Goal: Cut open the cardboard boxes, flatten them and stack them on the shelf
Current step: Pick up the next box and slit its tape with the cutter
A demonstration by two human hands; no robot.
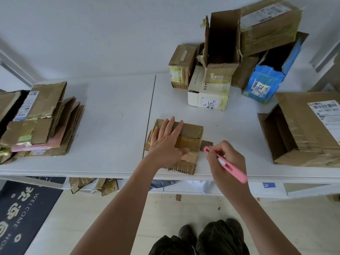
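A small flattened brown cardboard box [191,144] lies near the front edge of the white table [114,115]. My left hand [167,140] presses flat on its left part with straight, spread fingers. Just right of the box, my right hand [225,159] grips a pink box cutter [228,165], its tip close to a small flap at the box's right edge. A stack of flattened boxes [42,122] lies at the table's left.
Unopened and open boxes [222,57] are piled at the back right, among them a white box [209,92] and a blue package [263,83]. A large open box [305,129] lies at the right edge. Cardboard scraps [92,185] sit on a lower shelf. A doormat [22,214] lies on the floor.
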